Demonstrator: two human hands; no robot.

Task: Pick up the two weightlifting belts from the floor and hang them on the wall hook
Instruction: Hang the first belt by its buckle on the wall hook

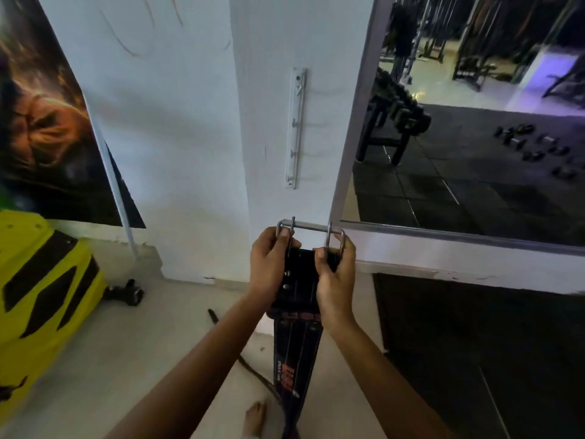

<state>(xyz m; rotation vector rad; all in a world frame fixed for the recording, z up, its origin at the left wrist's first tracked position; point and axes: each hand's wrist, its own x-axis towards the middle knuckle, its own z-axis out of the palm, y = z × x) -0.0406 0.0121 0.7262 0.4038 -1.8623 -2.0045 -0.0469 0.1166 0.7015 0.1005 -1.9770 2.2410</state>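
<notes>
A black weightlifting belt (296, 343) with orange lettering hangs down from both of my hands in front of a white pillar. Its metal buckle (311, 228) is uppermost. My left hand (269, 264) grips the belt's left side at the buckle. My right hand (337, 270) grips the right side. A white hook rail (296, 128) with several small pegs is fixed upright on the pillar, above the buckle and apart from it. A second dark strap (250, 369) lies on the floor behind the held belt, partly hidden by my left forearm.
A large mirror (474, 122) to the right reflects dumbbell racks and gym floor. A yellow and black machine (41, 280) stands at the left, with a poster (41, 122) above it. A small dark object (126, 291) lies by the pillar's base. My bare foot (254, 418) shows below.
</notes>
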